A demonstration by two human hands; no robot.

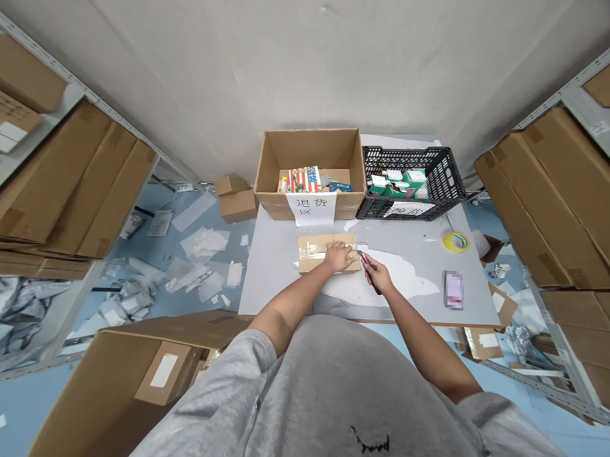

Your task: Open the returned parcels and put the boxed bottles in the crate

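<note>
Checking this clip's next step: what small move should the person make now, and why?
Probably draw the cutter along the tape on the parcel. The right hand holds the cutter with its tip at the parcel's edge, in line with the tape, while the left hand presses the parcel down on the table, steadying it.

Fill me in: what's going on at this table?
A person at a table is pressing a taped cardboard parcel down with their left hand. Their right hand grips a box cutter, its tip at the parcel's right edge. Behind the parcel sit an open carton holding colourful printed items and a black crate of small boxes. A tape roll lies to the right.
</note>
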